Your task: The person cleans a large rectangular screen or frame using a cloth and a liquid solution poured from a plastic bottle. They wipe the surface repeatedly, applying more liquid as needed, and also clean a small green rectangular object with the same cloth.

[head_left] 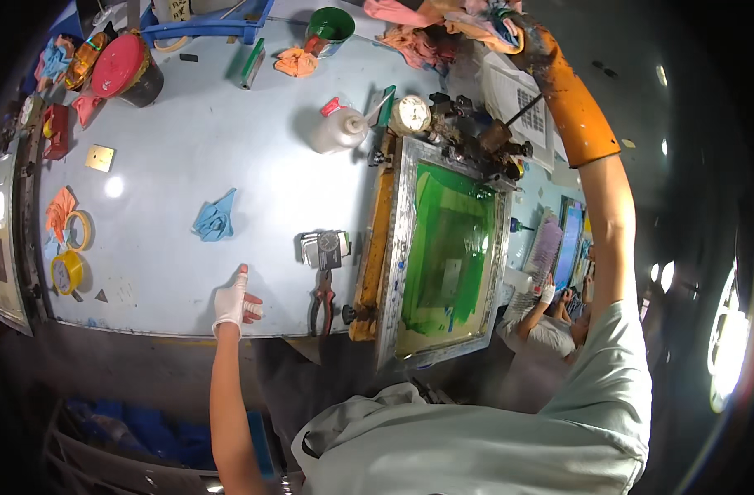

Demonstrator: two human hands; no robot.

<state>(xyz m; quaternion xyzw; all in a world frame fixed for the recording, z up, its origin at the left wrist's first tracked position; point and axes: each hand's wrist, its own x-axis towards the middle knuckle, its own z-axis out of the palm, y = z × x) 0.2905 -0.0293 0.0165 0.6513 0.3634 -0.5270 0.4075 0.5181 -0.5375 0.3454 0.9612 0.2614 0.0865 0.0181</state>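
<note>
My left hand [238, 304], in a white glove with bare fingertips, hovers at the near edge of the pale table. One finger points away from me and the others lie apart to the right, holding nothing. A crumpled blue cloth [215, 216] lies beyond it. Far to the right, my right hand [532, 48] reaches out in a long, stained orange rubber glove. It touches a heap of coloured rags [476, 23]; its fingers are hidden there. Between my arms stands a metal-framed printing screen [451, 256], tilted, with green ink smeared over its mesh.
Pliers [322, 301] lie left of the screen. Behind it stand a translucent squeeze bottle [341, 130] and a white-topped jar [412, 114]. A green pot [331, 29], a red-lidded bucket [129, 70] and yellow tape [67, 272] sit farther off. Another person's hand [548, 290] shows at right.
</note>
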